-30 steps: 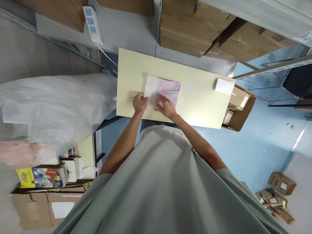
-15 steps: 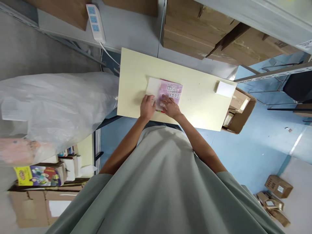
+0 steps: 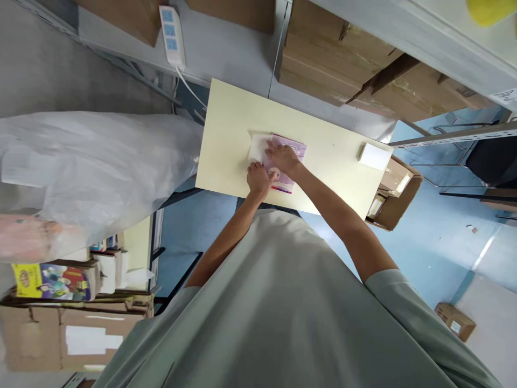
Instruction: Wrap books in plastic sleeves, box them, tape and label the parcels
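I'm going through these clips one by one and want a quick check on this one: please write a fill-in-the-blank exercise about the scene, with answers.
1. The left hand and right hand are at the pink-purple booklet; nearer the person's body is the ____ one.
2. The white power strip has ____ blue socket panels.
3. The white block lies near the picture's ____ end of the pale yellow table.
4. The open box beyond that end is made of ____.

Missing words: left; three; right; cardboard
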The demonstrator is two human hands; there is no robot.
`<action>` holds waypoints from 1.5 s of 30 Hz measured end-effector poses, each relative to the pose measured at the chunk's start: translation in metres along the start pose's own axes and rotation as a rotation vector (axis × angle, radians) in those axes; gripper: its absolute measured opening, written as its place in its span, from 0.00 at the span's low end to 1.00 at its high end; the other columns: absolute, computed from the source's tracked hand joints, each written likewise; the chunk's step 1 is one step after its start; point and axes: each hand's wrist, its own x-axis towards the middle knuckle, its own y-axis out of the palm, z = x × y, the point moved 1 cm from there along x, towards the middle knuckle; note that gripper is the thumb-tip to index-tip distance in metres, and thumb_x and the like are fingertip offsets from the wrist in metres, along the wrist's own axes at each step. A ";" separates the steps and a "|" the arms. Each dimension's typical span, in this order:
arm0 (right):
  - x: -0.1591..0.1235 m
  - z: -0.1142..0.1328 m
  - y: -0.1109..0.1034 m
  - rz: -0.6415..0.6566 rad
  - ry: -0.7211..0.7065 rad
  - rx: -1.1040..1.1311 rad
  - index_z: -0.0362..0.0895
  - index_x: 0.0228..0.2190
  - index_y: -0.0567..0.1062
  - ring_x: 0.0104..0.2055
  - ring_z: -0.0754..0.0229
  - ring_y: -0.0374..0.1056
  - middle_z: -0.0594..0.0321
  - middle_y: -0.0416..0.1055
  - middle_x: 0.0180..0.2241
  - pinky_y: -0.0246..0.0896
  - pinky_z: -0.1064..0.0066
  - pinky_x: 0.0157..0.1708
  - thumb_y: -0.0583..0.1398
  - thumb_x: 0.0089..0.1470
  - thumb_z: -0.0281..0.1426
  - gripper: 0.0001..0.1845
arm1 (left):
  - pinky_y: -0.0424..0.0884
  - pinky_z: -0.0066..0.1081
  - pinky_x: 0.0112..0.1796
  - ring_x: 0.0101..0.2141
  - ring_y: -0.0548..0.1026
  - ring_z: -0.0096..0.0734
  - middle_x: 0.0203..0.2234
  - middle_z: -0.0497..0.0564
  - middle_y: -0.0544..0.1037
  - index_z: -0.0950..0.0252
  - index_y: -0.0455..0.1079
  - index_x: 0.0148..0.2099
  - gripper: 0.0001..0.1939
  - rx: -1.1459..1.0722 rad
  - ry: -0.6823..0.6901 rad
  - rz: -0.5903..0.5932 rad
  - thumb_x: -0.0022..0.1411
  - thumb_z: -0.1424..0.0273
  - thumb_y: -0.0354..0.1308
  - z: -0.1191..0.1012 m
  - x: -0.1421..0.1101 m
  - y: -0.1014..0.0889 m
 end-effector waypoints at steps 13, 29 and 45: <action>0.052 -0.040 -0.014 0.038 -0.086 0.034 0.40 0.47 0.86 0.65 0.31 0.75 0.42 0.77 0.60 0.66 0.34 0.69 0.64 0.73 0.41 0.17 | 0.76 0.55 0.57 0.56 0.81 0.71 0.56 0.73 0.80 0.68 0.70 0.58 0.21 0.017 -0.040 -0.035 0.64 0.73 0.68 -0.029 -0.021 0.001; 0.050 -0.048 -0.026 -0.007 0.016 0.161 0.40 0.61 0.80 0.60 0.34 0.78 0.35 0.73 0.67 0.72 0.41 0.63 0.70 0.67 0.34 0.24 | 0.77 0.55 0.60 0.58 0.80 0.63 0.57 0.68 0.79 0.62 0.72 0.61 0.25 -0.080 -0.124 -0.137 0.66 0.62 0.73 0.019 -0.025 -0.018; -0.107 -0.029 0.040 -0.396 0.578 0.644 0.38 0.74 0.65 0.63 0.38 0.78 0.34 0.69 0.70 0.81 0.48 0.57 0.57 0.73 0.33 0.33 | 0.76 0.46 0.59 0.50 0.83 0.50 0.45 0.59 0.86 0.60 0.76 0.44 0.07 -0.023 -0.047 0.017 0.65 0.68 0.70 0.003 0.021 -0.033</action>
